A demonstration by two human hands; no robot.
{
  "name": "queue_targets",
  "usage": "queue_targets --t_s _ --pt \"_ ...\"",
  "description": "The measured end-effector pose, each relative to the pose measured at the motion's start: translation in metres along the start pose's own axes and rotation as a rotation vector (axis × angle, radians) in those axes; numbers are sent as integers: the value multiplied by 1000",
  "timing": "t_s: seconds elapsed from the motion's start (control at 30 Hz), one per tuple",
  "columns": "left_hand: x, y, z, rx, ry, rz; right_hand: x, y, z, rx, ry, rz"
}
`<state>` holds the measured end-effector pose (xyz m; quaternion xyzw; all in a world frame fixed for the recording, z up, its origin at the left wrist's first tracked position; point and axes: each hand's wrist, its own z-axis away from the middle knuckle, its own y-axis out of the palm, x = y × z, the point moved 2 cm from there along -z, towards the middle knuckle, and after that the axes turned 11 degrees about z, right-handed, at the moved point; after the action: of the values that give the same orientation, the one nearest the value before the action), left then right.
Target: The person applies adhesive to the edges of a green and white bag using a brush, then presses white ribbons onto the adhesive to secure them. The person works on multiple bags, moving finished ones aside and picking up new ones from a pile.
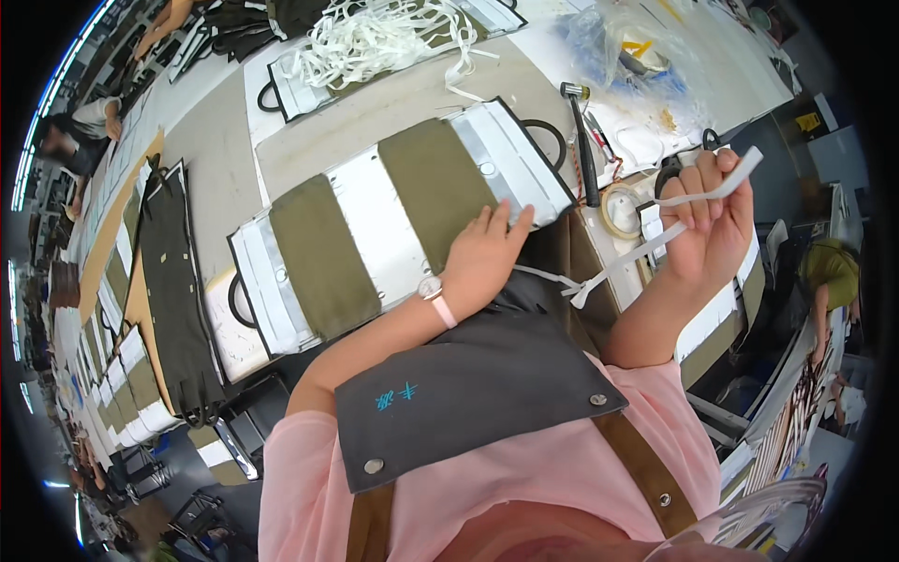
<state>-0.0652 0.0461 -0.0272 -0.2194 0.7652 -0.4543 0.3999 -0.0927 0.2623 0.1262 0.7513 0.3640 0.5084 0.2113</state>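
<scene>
My left hand [482,248] lies with fingers spread on the right part of a flat fabric panel [421,192]. The panel has olive bands, white bands and a black loop at either end. Raised to the right, my right hand [707,211] is closed around a white ribbon tape [637,253]. One end of the tape sticks up past the fingers. The other length runs down to a bunched or knotted spot and on toward the panel's near edge, beside my left hand.
A pile of white tape [375,42] sits on another panel at the back. A hammer [583,140], a tape roll [621,211] and a clear plastic bag [637,66] are to the right. A dark folded fabric piece [178,281] lies left. Other people work farther off.
</scene>
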Motion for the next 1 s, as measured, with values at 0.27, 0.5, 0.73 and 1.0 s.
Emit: queue_targets --t_s 0.27,0.5,0.73,1.0 --pt "12 -81 -34 -103 -166 1307 -42 0 4 17 88 864" --pt "-13 -146 -29 -142 -368 799 -102 33 -14 651 241 1288" --pt "40 -195 25 -559 -351 1317 -60 -48 -12 657 649 1136" --pt "91 -213 45 -628 -242 1948 -57 -59 -2 759 766 1209"
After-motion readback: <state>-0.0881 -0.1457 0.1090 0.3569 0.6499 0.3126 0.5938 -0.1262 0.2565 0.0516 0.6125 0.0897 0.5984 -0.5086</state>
